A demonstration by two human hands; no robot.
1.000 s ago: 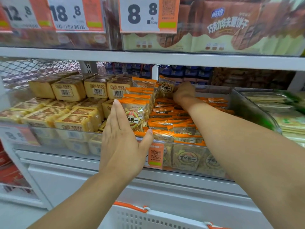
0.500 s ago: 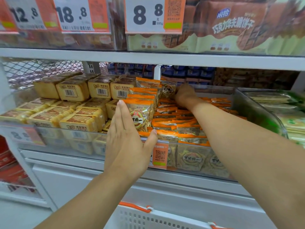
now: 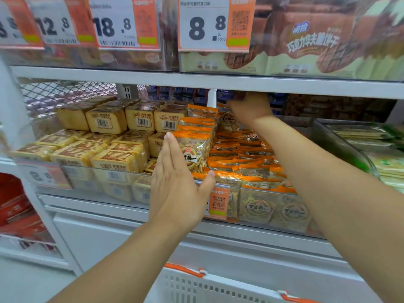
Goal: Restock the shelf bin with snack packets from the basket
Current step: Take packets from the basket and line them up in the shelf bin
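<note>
The clear shelf bin [image 3: 265, 224] holds several orange-and-clear snack packets [image 3: 242, 162], lying flat on the right and standing in an upright row [image 3: 196, 127] on the left. My left hand [image 3: 177, 182] is flat, with straight fingers pressing the front packet of that row and the thumb at the bin's front rim. My right hand [image 3: 249, 110] reaches to the back of the bin, just above an upright packet with a round logo [image 3: 227, 122]. Its fingers are blurred and partly hidden, so I cannot see a grip. The white basket [image 3: 218, 287] with orange handles is at the bottom edge.
Yellow wrapped cake blocks [image 3: 105, 136] fill the bin to the left. A bin of green packets [image 3: 371, 149] stands to the right. The upper shelf board [image 3: 196, 83] hangs low over my right hand, with price tags [image 3: 214, 25] above.
My right hand has risen from the logo packet at the back toward the upper shelf board. My left hand keeps its place against the upright row.
</note>
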